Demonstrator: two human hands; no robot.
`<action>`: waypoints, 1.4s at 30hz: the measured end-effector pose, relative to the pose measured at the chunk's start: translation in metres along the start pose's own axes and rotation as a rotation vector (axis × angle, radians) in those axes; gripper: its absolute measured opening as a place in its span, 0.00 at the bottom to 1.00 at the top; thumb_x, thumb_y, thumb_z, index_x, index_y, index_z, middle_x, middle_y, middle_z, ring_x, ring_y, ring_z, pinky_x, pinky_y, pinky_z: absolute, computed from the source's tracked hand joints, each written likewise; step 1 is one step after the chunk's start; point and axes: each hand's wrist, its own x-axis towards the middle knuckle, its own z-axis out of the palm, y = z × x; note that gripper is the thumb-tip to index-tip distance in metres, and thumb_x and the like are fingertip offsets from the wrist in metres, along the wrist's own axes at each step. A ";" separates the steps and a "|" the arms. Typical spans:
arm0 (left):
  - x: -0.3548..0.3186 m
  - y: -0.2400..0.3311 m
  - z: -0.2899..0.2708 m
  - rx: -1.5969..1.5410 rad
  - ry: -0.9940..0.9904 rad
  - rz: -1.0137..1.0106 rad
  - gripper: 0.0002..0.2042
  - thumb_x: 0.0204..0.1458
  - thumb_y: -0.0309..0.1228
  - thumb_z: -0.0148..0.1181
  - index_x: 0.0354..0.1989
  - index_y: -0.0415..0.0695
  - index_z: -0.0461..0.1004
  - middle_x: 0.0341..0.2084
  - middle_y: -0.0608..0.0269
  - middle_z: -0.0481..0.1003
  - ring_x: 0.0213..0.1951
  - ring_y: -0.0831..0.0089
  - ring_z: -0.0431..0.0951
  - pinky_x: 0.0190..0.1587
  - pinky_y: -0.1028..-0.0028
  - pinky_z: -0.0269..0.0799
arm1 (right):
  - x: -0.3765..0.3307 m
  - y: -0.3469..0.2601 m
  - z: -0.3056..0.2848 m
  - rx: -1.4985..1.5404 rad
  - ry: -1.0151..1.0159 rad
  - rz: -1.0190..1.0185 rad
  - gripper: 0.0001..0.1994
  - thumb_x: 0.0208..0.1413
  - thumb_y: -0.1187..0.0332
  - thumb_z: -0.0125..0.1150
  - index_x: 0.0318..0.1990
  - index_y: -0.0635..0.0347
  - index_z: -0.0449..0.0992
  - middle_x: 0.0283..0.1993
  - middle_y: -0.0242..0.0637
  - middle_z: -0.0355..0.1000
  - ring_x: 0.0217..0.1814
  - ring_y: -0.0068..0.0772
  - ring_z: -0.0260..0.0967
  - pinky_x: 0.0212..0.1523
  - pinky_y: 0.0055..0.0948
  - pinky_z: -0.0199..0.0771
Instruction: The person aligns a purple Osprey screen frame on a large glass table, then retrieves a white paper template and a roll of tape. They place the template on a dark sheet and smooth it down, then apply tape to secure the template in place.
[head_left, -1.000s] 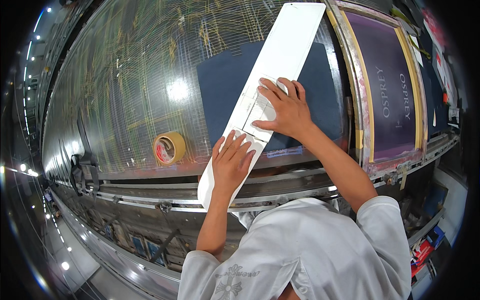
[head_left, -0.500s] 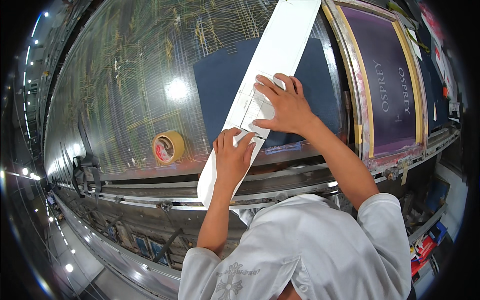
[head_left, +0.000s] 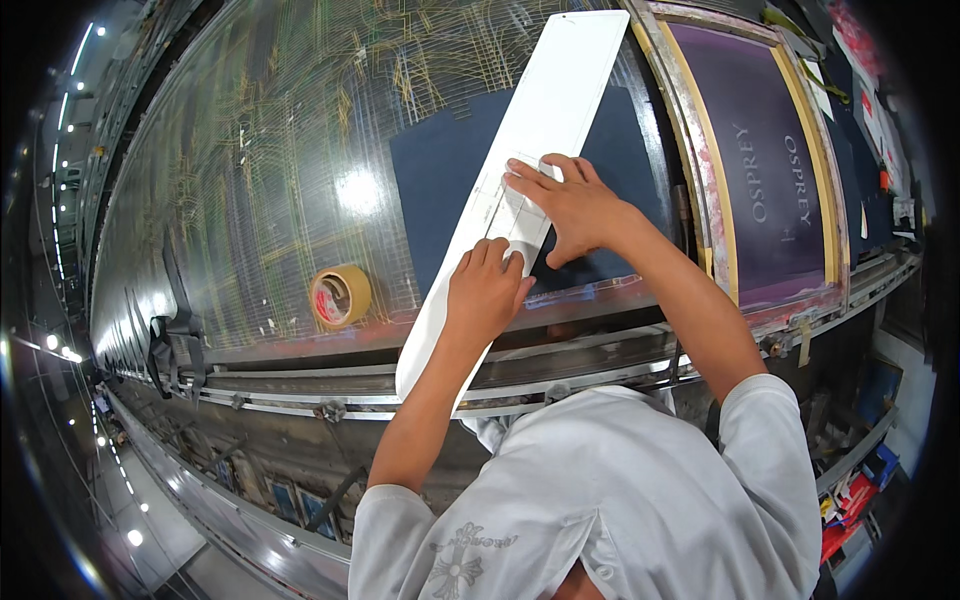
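Note:
A long white strip with thin drawn lines lies slantwise over a dark blue sheet on the table. My left hand is on the lower half of the strip, its fingers bent close together on top and its thumb by the right edge. Just above it, my right hand is spread, with fingertips resting on the strip's lined middle and the thumb out past its right edge over the blue sheet. What lies under the left fingers is hidden.
A roll of yellow tape sits left of the strip on the scuffed, line-marked table. At the right stands a framed printing screen with purple mesh and yellow taped borders. A metal rail runs along the table's near edge.
My left hand has moved up and right along the strip, its fingers now more bunched. The right thumb has come off the strip. The strip has shifted slightly down and left.

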 end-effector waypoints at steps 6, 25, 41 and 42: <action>0.010 0.016 0.006 0.161 -0.121 -0.052 0.14 0.42 0.28 0.68 0.36 0.34 0.75 0.30 0.58 0.71 0.38 0.65 0.77 0.30 0.73 0.80 | -0.005 -0.002 0.000 -0.065 0.039 -0.015 0.60 0.26 0.53 0.81 0.74 0.51 0.54 0.80 0.31 0.47 0.77 0.52 0.45 0.72 0.47 0.49; -0.002 0.023 -0.012 -0.071 -0.083 -0.088 0.23 0.42 0.29 0.70 0.48 0.37 0.71 0.42 0.54 0.73 0.47 0.57 0.75 0.44 0.63 0.79 | -0.014 -0.006 -0.003 -0.294 0.139 -0.100 0.52 0.33 0.43 0.74 0.69 0.57 0.63 0.75 0.36 0.56 0.70 0.49 0.56 0.63 0.53 0.62; -0.008 0.024 0.000 0.046 -0.115 -0.064 0.21 0.45 0.30 0.67 0.47 0.35 0.74 0.40 0.54 0.76 0.42 0.59 0.79 0.39 0.65 0.81 | -0.039 -0.008 0.026 0.052 0.384 -0.348 0.29 0.40 0.61 0.74 0.55 0.48 0.77 0.64 0.31 0.69 0.66 0.41 0.64 0.63 0.45 0.67; -0.008 0.023 -0.002 0.021 -0.110 -0.076 0.19 0.45 0.30 0.67 0.47 0.36 0.75 0.42 0.54 0.77 0.43 0.58 0.80 0.41 0.64 0.81 | -0.041 -0.011 0.030 0.084 0.440 -0.378 0.16 0.44 0.65 0.72 0.43 0.50 0.81 0.57 0.28 0.74 0.61 0.39 0.68 0.61 0.40 0.69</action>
